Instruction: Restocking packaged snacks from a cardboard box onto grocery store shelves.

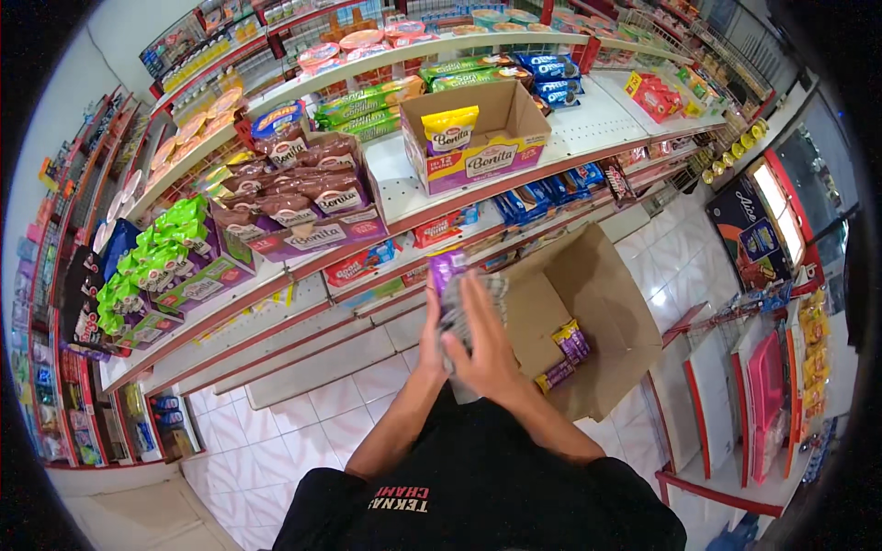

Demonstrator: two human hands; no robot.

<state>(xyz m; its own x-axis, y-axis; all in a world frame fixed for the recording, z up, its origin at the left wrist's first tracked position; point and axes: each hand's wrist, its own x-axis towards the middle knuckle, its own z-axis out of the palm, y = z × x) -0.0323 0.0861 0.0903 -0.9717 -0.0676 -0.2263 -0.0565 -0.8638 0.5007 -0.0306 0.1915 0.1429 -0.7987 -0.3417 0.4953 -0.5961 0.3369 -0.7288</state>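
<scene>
In front of my chest, a purple snack packet (pixel 447 266) stands upright between my hands, its top end showing. My left hand (pixel 428 338) grips it from the left side. A grey checked cloth (pixel 453 317) covers the packet's lower part. My right hand (pixel 484 342) presses this cloth against the packet with its fingers stretched upward. Just right of my hands is a large open cardboard box (pixel 602 285), where a few purple-and-yellow packets (pixel 571 342) lie on the bottom. Ahead on the shelf, an open display carton (pixel 491 163) holds one yellow packet (pixel 450 131) at its left end.
The white store shelf (pixel 395 188) curves ahead of me with a red edge. Brown packets (pixel 303 188) and green packets (pixel 161 262) fill cartons at its left. Green biscuit packs (pixel 367 106) stand behind. At the right are a low rack (pixel 703 404) and a freezer (pixel 753 230).
</scene>
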